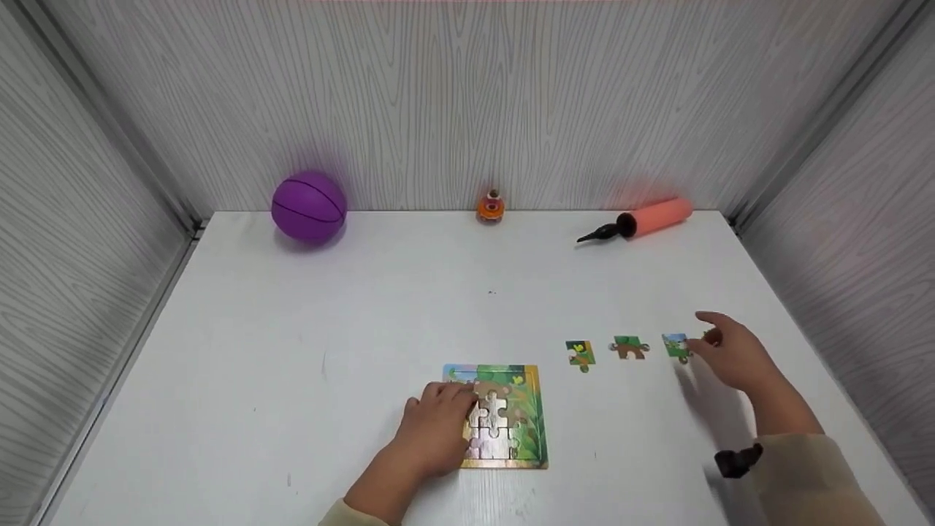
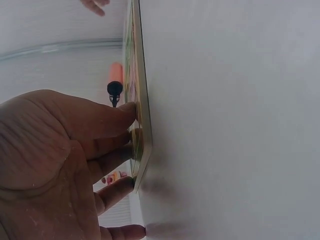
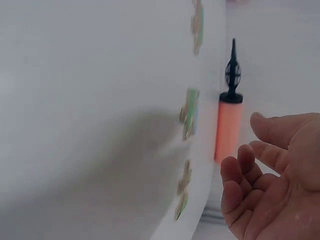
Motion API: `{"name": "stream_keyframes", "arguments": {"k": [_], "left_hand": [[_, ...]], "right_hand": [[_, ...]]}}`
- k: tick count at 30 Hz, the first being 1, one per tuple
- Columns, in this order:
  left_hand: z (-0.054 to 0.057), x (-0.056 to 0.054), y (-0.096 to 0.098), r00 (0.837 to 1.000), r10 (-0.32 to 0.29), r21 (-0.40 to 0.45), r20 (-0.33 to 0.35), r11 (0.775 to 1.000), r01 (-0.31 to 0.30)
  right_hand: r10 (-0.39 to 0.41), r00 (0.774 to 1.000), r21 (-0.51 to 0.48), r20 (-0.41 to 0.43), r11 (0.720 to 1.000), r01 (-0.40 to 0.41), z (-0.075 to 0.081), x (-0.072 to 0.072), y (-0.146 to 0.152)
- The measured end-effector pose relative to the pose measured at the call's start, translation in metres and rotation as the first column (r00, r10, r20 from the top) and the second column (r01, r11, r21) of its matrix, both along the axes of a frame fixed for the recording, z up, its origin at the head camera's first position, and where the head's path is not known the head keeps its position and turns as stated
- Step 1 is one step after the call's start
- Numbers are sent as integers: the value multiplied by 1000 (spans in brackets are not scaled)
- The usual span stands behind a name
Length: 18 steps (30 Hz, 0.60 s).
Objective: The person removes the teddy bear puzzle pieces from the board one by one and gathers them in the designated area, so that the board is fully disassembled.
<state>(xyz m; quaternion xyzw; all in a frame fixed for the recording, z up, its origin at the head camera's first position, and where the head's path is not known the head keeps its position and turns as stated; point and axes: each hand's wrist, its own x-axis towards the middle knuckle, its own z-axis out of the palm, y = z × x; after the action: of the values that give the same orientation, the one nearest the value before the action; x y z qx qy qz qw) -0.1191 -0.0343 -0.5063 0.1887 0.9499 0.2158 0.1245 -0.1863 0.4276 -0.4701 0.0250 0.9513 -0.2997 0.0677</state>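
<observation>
A square jigsaw puzzle board with a partly filled animal picture lies on the white table. My left hand rests on its left side; in the left wrist view, the thumb and fingertips touch the board's face near an edge. My right hand hovers right of the board, fingers loosely bent and nothing held. Beside it is a green-and-blue puzzle piece, and another piece is partly hidden by this hand in the head view. Further left lie a brown-and-green piece and a piece with a yellow detail.
Along the back wall stand a purple ball, a small orange toy figure and an orange hand pump with a black nozzle. Wood-grain panels enclose the table at the back and both sides.
</observation>
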Motion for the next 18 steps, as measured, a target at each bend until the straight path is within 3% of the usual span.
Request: {"name": "stream_keyframes", "arguments": {"k": [6, 18], "left_hand": [[1, -3, 0, 1000, 18, 15, 6, 1000, -18], [-1, -5, 1, 999, 28, 26, 27, 999, -28]], "right_hand": [[31, 995, -124, -100, 991, -43, 9, 0, -60], [97, 994, -322, -49, 941, -107, -14, 6, -160]]}}
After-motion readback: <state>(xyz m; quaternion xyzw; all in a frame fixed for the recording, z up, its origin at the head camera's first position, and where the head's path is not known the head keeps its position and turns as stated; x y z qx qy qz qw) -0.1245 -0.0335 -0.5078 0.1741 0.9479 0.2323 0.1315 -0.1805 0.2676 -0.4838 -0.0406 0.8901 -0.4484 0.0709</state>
